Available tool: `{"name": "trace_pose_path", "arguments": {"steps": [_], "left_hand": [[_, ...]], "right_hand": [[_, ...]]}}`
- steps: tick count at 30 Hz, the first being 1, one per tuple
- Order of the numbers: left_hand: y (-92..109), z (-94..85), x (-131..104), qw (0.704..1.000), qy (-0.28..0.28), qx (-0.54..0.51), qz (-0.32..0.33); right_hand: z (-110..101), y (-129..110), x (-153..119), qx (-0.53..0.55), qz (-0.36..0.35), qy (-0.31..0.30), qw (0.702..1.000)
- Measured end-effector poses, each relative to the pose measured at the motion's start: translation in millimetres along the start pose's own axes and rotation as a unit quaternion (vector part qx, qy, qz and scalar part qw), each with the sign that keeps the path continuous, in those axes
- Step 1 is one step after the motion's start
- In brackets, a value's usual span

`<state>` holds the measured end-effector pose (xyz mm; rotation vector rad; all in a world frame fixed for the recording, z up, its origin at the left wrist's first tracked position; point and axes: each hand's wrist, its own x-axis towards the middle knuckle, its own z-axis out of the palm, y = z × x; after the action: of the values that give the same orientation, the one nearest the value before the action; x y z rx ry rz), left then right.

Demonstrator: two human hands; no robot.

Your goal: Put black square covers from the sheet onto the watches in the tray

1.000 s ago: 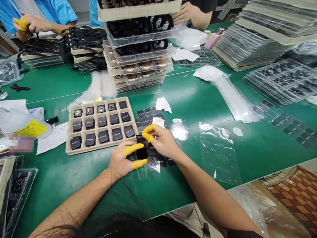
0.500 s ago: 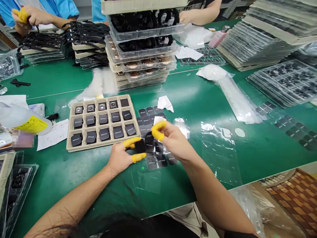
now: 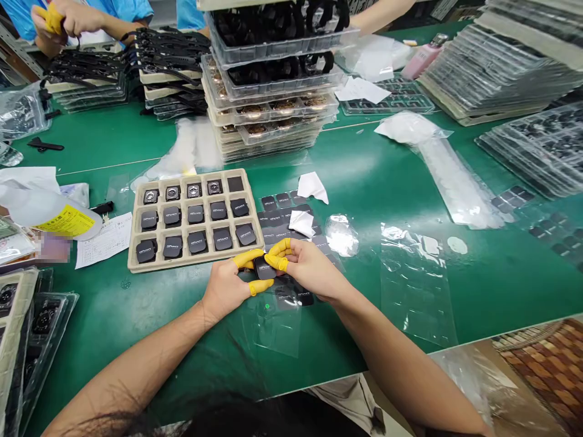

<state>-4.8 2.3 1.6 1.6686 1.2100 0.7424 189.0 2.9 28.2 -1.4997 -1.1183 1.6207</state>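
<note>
My left hand [image 3: 222, 288], with yellow finger cots, grips a square black smartwatch body by its sides. A black screen film [image 3: 265, 271] with pale lettering lies over its face. My right hand [image 3: 316, 270], also in yellow cots, pinches the film at its right edge, against the watch. Under and behind my hands lie clear sheets of black lettered films [image 3: 285, 221]. To the left sits a beige compartment tray [image 3: 195, 262]. Its two front rows hold film-covered watches [image 3: 197, 241]; its back row shows several watches with round sensors [image 3: 194, 190] up and one bare dark compartment.
Tall stacked trays [image 3: 273, 145] stand beyond the beige tray. Crumpled white paper [image 3: 301, 223] and a clear plastic sheet [image 3: 416, 291] lie to the right. A bottle with a yellow label [image 3: 68, 220] lies at left. Across the table, another person's yellow-cotted hands [image 3: 54, 21] are at work.
My right hand has moved left and down, bringing the black film from above the sheets onto the watch face. The watch stays in my left hand. The whole view has shifted slightly.
</note>
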Motion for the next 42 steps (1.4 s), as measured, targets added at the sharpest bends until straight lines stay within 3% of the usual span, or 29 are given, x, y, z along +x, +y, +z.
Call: {"name": "trace_pose_path", "arguments": {"steps": [19, 25, 30, 35, 38, 42], "left_hand": [[1.1, -1.8, 1.6, 1.000, -0.003, 0.014, 0.005], [-3.6, 0.0, 1.9, 1.000, 0.006, 0.003, 0.020], [-7.2, 0.3, 3.2, 0.999, -0.002, -0.036, -0.001], [-5.1, 0.4, 4.2, 0.999, 0.006, -0.039, -0.006], [-4.7, 1.1, 4.1, 0.999, 0.015, -0.045, -0.003], [-4.6, -0.2, 4.0, 0.999, 0.010, -0.046, 0.006]], "right_hand": [[1.8, 7.5, 3.1, -0.069, -0.011, 0.029, 0.997], [-0.3, 5.5, -1.3, -0.141, -0.054, 0.044, 0.988], [0.8, 1.4, -3.1, -0.139, -0.064, -0.002, 0.988], [10.4, 9.4, 0.1, -0.143, -0.095, 0.065, 0.983], [12.1, 10.6, -1.2, -0.112, -0.109, 0.036, 0.987], [7.3, -0.2, 0.7, -0.080, -0.072, -0.034, 0.994]]}}
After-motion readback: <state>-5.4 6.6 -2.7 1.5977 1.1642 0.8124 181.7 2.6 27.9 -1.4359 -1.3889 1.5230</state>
